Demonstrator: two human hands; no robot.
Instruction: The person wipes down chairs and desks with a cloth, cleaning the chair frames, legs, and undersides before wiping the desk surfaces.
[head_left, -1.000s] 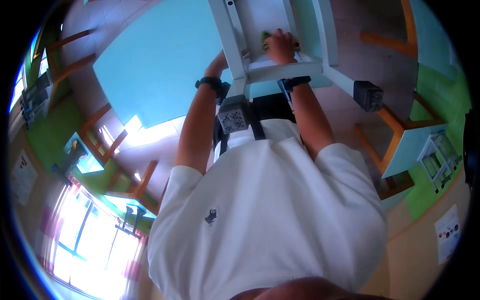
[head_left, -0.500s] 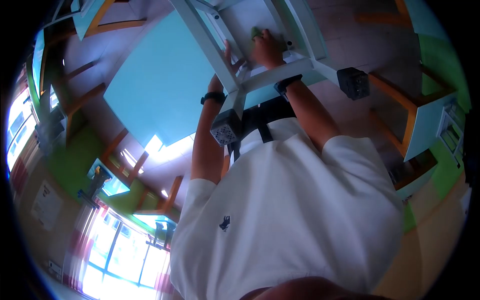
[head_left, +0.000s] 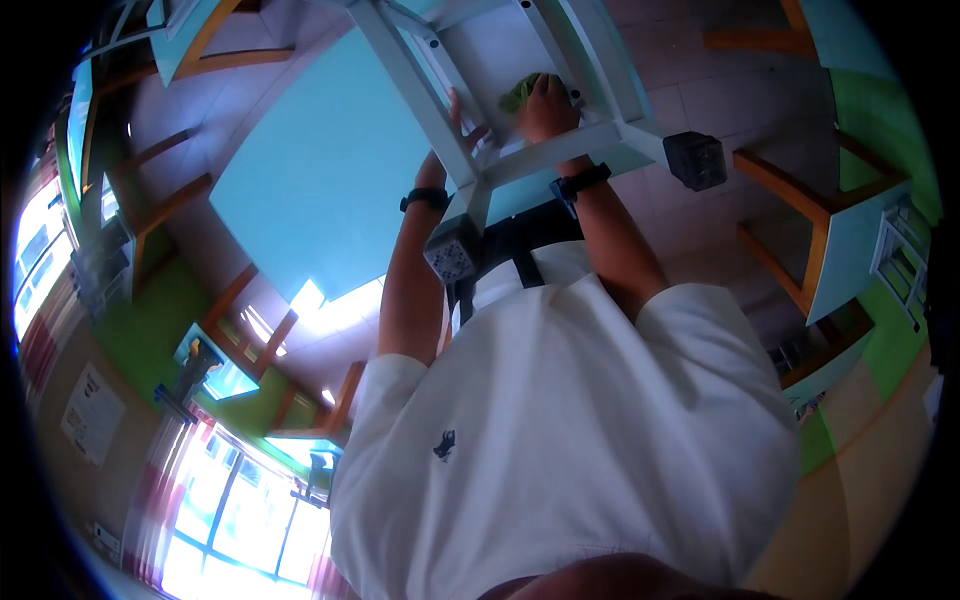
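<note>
A pale grey stool or chair frame (head_left: 555, 148) lies upturned on a light blue tabletop (head_left: 320, 170), its legs with dark foot caps pointing toward me. Inside the frame, my right hand (head_left: 548, 110) is closed on a green cloth (head_left: 519, 93), pressed against the pale underside panel (head_left: 500, 55). My left hand (head_left: 460, 135) is at the left side of the frame, fingers apart, partly hidden behind a bar; it seems to rest against the frame. Both wrists wear black bands.
Blue-topped tables with orange-brown legs stand at the right (head_left: 858, 245) and left (head_left: 230, 365). A grey folding step or rack (head_left: 900, 255) is by the green wall at the right. A bright window (head_left: 235, 500) with curtains is at the lower left.
The view has turned, and the frame sits further left in it. The fingers of my left hand now show beside the bar. My right hand has shifted on the panel with the green cloth.
</note>
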